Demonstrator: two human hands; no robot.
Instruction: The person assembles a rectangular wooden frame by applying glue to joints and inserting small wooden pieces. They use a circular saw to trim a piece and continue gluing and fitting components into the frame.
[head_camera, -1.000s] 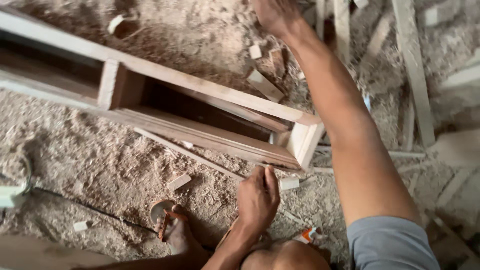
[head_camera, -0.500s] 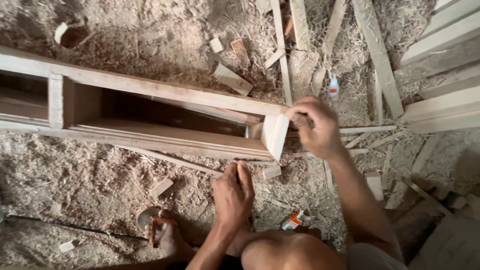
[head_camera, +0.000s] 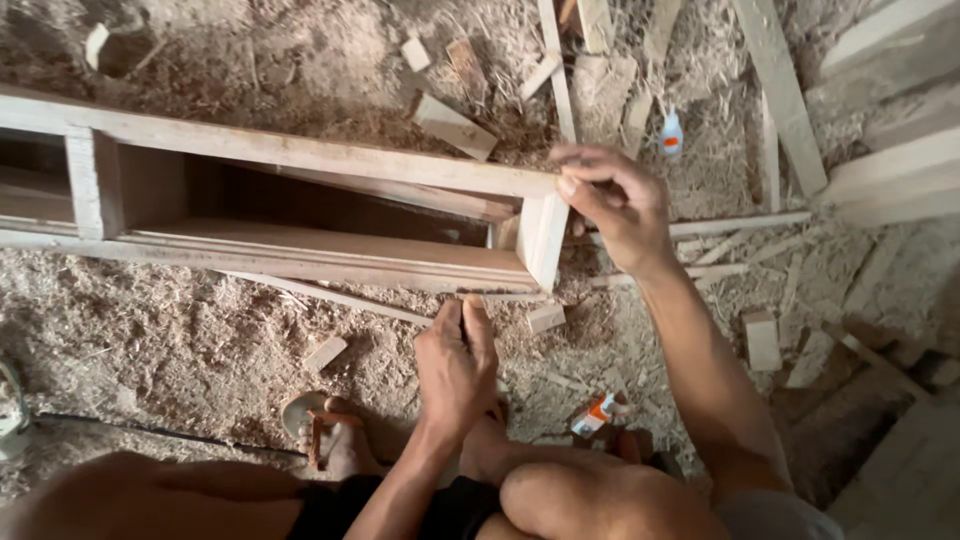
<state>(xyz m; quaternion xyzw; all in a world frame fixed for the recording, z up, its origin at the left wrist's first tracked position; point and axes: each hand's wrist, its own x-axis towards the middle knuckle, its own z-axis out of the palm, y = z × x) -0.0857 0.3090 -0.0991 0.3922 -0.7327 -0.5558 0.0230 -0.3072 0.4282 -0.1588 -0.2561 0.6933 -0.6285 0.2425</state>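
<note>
Gripping the end piece (head_camera: 543, 238) of the wooden frame (head_camera: 300, 160) lying on the sawdust floor (head_camera: 180, 330), right hand (head_camera: 615, 205) has fingers pinched on its corner, left hand (head_camera: 455, 365) rests loose-fingered below, touching nothing clear; best keep the piece square and flush.

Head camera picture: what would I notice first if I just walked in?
The long wooden frame lying across the sawdust-covered floor. The right hand grips its end piece, and the left hand rests on the floor just below it. Behind, loose wood strips lie scattered.
</note>
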